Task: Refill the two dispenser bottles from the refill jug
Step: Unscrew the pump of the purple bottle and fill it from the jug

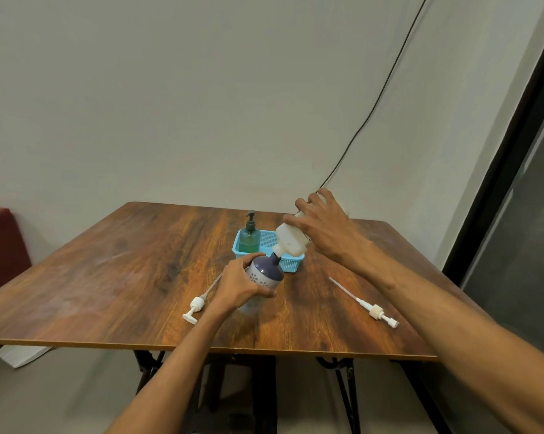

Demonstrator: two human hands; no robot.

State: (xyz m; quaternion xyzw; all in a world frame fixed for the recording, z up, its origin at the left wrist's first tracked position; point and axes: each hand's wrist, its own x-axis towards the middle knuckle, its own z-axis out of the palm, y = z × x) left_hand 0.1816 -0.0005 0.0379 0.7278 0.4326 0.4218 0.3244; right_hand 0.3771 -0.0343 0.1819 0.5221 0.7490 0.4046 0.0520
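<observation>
My left hand (242,285) grips a purple and white dispenser bottle (264,275) that leans toward the far right, its open neck up. My right hand (324,228) holds a white refill jug (291,241) tipped mouth-down, with its mouth at the purple bottle's neck. A green dispenser bottle (249,238) with its dark pump on stands upright in the left end of a blue basket (269,245). Two white pump heads with tubes lie loose on the wooden table (123,270): one (198,303) left of my left hand, one (371,308) to the right.
A black cable (377,101) hangs down the wall behind the table's far right corner. A dark red seat (1,245) stands at the left edge. A dark window frame (499,189) runs along the right. Black folding legs (342,389) show under the table's front edge.
</observation>
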